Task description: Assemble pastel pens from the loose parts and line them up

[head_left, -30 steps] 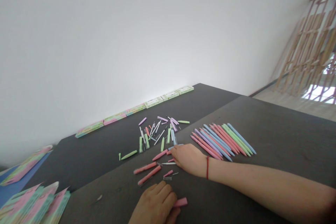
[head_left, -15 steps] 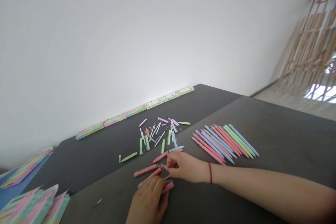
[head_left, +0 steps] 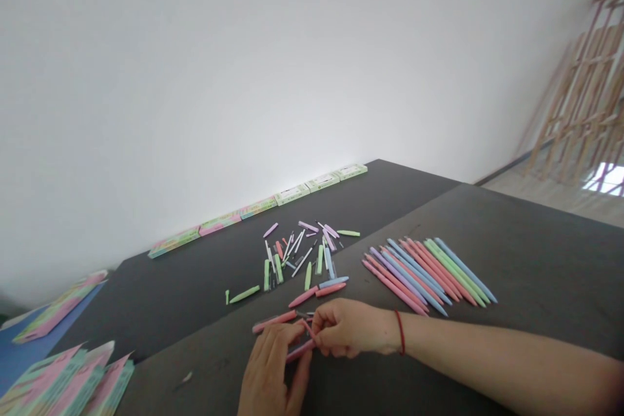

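Note:
Between the thumb and fingers of my left hand (head_left: 268,367) is a pink pen barrel (head_left: 298,351), held at a slant low over the dark table. My right hand (head_left: 353,328), with a red cord at the wrist, pinches a small pink pen part (head_left: 307,326) at the barrel's upper end. The fingertips of both hands nearly meet, hiding where the two parts come together. Just beyond my left fingers lies another pink barrel (head_left: 273,321). Pink tapered pen halves (head_left: 303,297) and a blue tapered half (head_left: 334,282) rest past my right hand.
Loose refills (head_left: 305,261), green barrels (head_left: 266,274) and purple pieces (head_left: 308,226) are scattered farther back. A row of assembled pens (head_left: 422,273) lies at the right. Flat boxes (head_left: 292,194) line the wall, and colourful packets (head_left: 63,380) sit at lower left.
My left hand has raised the pink barrel between thumb and fingers. My right hand has come down toward it with the small pink part. The view has shifted slightly.

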Tool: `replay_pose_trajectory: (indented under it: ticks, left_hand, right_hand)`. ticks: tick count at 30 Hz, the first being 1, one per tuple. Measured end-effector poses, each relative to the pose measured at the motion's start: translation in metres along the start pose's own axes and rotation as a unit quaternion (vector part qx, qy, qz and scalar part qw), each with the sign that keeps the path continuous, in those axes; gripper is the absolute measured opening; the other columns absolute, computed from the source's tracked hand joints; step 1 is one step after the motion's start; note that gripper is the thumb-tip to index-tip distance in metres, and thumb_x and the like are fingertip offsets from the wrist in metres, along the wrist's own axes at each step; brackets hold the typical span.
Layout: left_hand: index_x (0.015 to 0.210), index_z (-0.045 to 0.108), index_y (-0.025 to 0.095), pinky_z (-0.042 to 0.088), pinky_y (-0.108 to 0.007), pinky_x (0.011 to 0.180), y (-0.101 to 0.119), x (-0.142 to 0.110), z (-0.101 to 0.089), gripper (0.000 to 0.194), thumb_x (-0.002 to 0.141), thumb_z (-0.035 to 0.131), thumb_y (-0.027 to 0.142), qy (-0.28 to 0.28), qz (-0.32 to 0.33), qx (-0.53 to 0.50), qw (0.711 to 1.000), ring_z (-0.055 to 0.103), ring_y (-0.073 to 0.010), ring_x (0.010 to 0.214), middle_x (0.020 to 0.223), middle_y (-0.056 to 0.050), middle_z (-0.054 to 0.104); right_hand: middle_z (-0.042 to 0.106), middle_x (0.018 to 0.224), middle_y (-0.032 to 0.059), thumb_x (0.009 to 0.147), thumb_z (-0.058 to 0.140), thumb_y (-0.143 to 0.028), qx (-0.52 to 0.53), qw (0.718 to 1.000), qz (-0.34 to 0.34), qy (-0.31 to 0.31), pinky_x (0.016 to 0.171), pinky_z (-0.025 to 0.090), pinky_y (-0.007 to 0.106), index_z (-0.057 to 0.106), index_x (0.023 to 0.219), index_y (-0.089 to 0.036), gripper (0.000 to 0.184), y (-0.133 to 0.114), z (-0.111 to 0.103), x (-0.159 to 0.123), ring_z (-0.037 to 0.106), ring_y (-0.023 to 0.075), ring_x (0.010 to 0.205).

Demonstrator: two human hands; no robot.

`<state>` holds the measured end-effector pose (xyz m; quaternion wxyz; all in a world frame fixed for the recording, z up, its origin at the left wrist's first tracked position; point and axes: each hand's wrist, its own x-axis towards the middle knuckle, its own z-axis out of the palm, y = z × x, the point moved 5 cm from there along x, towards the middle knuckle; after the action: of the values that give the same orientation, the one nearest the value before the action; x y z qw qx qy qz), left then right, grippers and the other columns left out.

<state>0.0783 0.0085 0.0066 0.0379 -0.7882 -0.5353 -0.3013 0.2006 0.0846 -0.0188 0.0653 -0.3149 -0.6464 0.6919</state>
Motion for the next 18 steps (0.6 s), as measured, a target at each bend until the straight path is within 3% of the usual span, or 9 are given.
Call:
replay_pose_trajectory:
  ticks: [5,10,15,18]
  left_hand:
    - [0.116,0.048,0.028,0.056,-0.026,0.065,-0.008,-0.008,0.011,0.031,0.085,0.052,0.027,-0.012,-0.085,-0.119,0.989,0.065,-0.0152,0.074,0.089,-0.002,0.067]
    - [0.115,0.052,0.028,0.056,-0.027,0.065,-0.005,-0.006,0.012,0.033,0.082,0.055,0.027,0.004,-0.062,-0.126,0.990,0.066,-0.0193,0.086,0.103,-0.006,0.068]
    - [0.084,0.059,0.025,0.052,-0.025,0.063,-0.005,-0.001,0.007,0.009,0.085,0.051,0.029,-0.024,-0.128,-0.190,0.973,0.064,-0.0155,0.068,0.076,0.000,0.067]
    - [0.071,0.057,0.023,0.050,-0.023,0.062,-0.009,-0.001,0.003,0.019,0.085,0.051,0.034,0.000,-0.181,-0.206,0.962,0.061,-0.0150,0.064,0.066,0.002,0.062]
  right_hand:
    - [0.051,0.060,-0.0056,0.068,0.053,-0.021,-0.076,0.996,-0.038,-0.022,0.041,0.030,0.014,0.056,0.078,-0.016,0.011,0.004,0.002,0.003,0.041,0.0049,0.046]
    - [0.052,0.061,-0.0056,0.068,0.053,-0.019,-0.120,0.990,-0.071,-0.032,0.043,0.031,0.013,0.058,0.078,-0.015,0.012,0.008,0.003,0.006,0.045,0.0051,0.049]
    - [0.053,0.062,-0.0047,0.073,0.055,-0.025,-0.062,0.996,-0.051,-0.046,0.041,0.032,0.013,0.057,0.083,-0.015,0.014,0.009,0.003,0.005,0.044,0.0046,0.047]
    - [0.054,0.065,-0.0035,0.075,0.059,-0.031,-0.017,0.997,-0.050,-0.051,0.039,0.032,0.012,0.055,0.082,-0.015,0.018,0.005,0.002,0.004,0.045,0.0043,0.047]
